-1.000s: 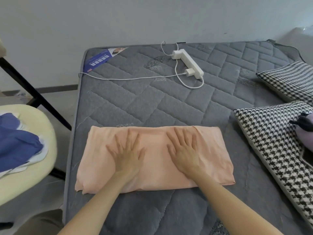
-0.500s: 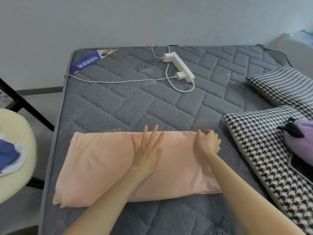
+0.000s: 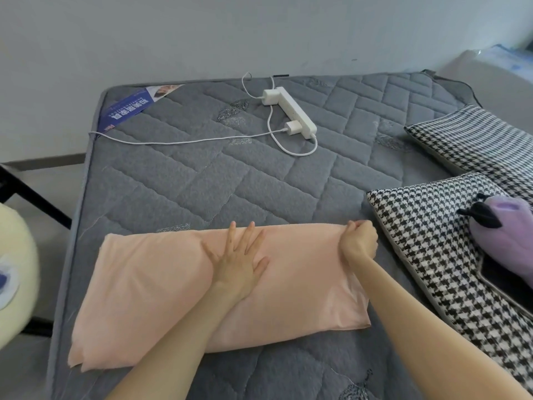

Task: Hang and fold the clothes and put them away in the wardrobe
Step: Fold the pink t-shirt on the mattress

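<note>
left hand (image 3: 239, 262): flat, palm down, fingers spread | right hand (image 3: 359, 241): fingers curled tight (a fist), gripping the peach cloth (image 3: 150, 278) corner | both forearms bare, extended forward

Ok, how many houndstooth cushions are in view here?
2. The far cushion lies at the right edge of the mattress; the near cushion lies right of the peach cloth, under a purple plush toy. More may sit beyond the frame.
</note>
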A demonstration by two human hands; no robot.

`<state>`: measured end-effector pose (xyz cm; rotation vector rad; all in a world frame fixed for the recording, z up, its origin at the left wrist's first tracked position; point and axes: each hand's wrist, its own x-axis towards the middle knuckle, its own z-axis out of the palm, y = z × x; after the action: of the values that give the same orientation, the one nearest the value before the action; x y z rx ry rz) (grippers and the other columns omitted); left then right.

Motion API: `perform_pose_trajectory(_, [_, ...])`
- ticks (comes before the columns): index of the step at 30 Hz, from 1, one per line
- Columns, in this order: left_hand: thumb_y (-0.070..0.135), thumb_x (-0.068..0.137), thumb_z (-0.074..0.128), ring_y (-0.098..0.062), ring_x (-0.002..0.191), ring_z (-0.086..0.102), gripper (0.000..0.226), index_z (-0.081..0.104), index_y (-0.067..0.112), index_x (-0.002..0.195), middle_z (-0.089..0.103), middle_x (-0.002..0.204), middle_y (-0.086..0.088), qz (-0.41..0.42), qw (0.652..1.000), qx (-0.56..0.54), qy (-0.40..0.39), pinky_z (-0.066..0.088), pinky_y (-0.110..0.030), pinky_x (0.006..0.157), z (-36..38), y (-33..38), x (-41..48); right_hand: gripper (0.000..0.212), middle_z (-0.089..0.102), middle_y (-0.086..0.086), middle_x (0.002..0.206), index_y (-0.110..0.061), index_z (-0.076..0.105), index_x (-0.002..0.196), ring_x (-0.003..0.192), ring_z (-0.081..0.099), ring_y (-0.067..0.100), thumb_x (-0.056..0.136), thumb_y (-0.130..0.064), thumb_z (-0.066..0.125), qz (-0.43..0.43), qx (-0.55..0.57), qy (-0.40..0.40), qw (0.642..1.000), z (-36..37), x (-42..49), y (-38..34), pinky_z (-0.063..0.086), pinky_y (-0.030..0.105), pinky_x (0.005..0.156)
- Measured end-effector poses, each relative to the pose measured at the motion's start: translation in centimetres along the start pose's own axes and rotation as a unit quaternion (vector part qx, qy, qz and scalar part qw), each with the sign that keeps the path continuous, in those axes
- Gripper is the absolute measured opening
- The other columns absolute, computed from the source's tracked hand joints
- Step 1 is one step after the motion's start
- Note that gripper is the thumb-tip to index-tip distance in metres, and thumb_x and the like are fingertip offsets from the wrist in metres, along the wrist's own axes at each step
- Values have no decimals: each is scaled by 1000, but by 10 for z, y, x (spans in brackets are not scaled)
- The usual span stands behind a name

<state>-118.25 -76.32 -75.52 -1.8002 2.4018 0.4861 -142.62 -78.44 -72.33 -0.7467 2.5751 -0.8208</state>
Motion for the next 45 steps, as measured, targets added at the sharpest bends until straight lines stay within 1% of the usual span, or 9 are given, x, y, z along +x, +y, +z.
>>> perform_pose_trajectory(8, [62,94,9,-19,142,-30,60,-10,43,148,-26,154,20,-7,1000,-22,-10,-8,-77,99,4,-3,-3,29,54,14,122,-6,50,115,110,54,33,97,-29,49,-6,71,-33,997,-8,-4,12,40,39,90])
perform_pose_trajectory(14, [62,92,7,-12,135,-38,61,-8,45,148,-31,150,21,-33,997,-64,35,-13,-71,103,29,-8,-35,32,56,5,106,-14,45,95,98,56,29,98,-45,35,-50,-20,-50,997,-18,-48,53,41,41,83])
perform_pose_trajectory(17, [61,92,5,-19,143,-28,60,-8,46,148,-25,155,18,-38,997,-49,53,-11,-68,107,32,-11,-48,43,57,4,100,-15,49,90,97,54,29,98,-51,28,-112,-102,-48,987,-21,-68,69,41,41,80])
perform_pose_trajectory(25, [59,95,10,-29,145,-20,52,-6,55,144,-21,157,12,-70,994,-31,74,-19,-60,107,36,-29,-73,30,63,16,90,-13,32,88,82,58,36,104,-34,20,-221,-245,-49,943,-37,-77,99,39,38,65])
perform_pose_trajectory(31, [55,96,10,-27,145,-20,51,-7,55,144,-20,158,8,-135,985,-55,86,-17,-58,109,31,-79,-87,9,61,9,90,-12,36,93,81,57,29,101,-15,32,-263,-283,1,922,-38,-84,86,42,36,62])
perform_pose_trajectory(34, [52,97,10,-19,145,-21,53,-4,47,148,-20,158,6,-143,982,-78,91,-17,-53,113,25,-109,-92,17,57,9,105,-9,53,107,93,50,29,95,-5,42,-332,-249,41,909,-35,-96,75,39,37,74])
perform_pose_trajectory(36, [51,98,10,-12,144,-23,55,-3,42,150,-18,159,5,-145,981,-86,92,-18,-49,114,19,-126,-93,26,54,8,125,-11,55,120,108,49,29,97,-12,43,-377,-200,0,905,-28,-110,67,39,39,86])
perform_pose_trajectory(40, [51,98,10,-10,144,-20,56,-6,38,150,-14,160,6,-160,977,-92,102,-15,-44,116,7,-154,-94,47,17,3,160,-22,27,150,147,15,23,104,-32,28,-409,-215,-155,873,0,-143,55,9,39,118])
perform_pose_trajectory(45, [52,98,7,-12,146,-16,61,-7,28,152,-13,160,6,-186,974,-67,110,-12,-46,116,4,-178,-94,55,-11,-1,162,-35,1,153,148,-12,22,102,-47,18,-441,-272,-205,830,37,-171,45,-11,50,116])
